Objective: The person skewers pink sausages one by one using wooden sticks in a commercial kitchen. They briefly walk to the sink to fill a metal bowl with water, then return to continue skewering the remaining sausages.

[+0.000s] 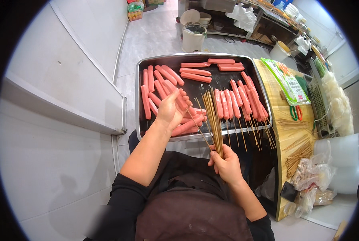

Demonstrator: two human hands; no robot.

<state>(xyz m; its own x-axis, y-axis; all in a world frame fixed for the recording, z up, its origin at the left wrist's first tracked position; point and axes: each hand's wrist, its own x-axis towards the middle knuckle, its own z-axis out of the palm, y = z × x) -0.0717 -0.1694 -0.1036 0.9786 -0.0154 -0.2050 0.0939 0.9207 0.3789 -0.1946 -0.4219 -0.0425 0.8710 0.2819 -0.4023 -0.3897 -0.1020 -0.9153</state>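
My left hand [171, 111] holds a pink sausage [179, 100] over the left half of a dark metal tray [197, 54]. The tip of one wooden skewer [200, 131] meets the lower end of that sausage. My right hand [226, 162] grips this skewer near its other end, along with an upright bundle of wooden skewers [213, 120]. Loose sausages [145, 102] lie along the tray's left side, beneath my left hand and at the far edge. On the right, several skewered sausages [234, 104] lie in a row, their sticks jutting over the near rim.
A wooden table [288, 132] at the right bears a green-edged food package [288, 81], scissors [296, 113], loose skewers [300, 156], plastic bags [312, 174] and a phone [288, 191]. A white wall panel [62, 60] stands at the left. Beyond the tray is a white bucket [193, 39].
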